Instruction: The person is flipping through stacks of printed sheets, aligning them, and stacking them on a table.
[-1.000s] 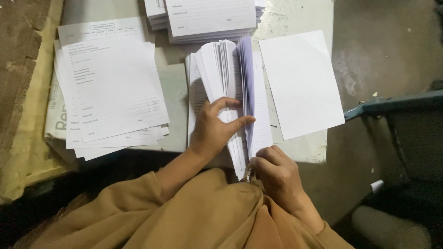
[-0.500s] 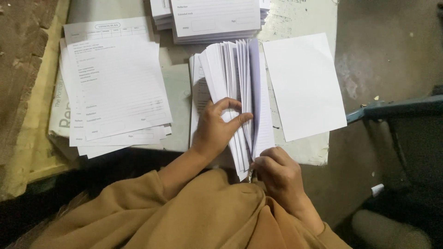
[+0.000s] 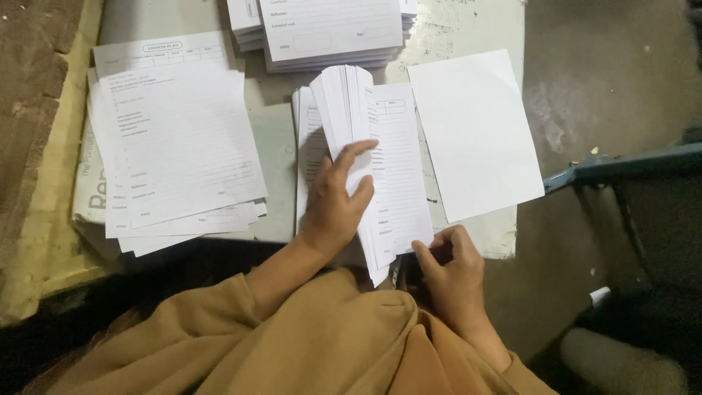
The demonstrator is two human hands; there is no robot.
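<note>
Head view | left hand (image 3: pixel 336 201) spread on form stack (image 3: pixel 365 153) | right hand (image 3: pixel 453 267) pinching its corner | blank sheet (image 3: pixel 475 132) beside

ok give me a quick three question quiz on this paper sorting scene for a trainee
1. True or false: the left hand rests on the fanned stack of printed forms.
2. Which sheet lies right of that stack? A) blank white sheet B) brown envelope C) blue folder
3. Where does the right hand grip the stack?

Key
1. True.
2. A.
3. At its near bottom corner, pinching the sheet edges.
</note>
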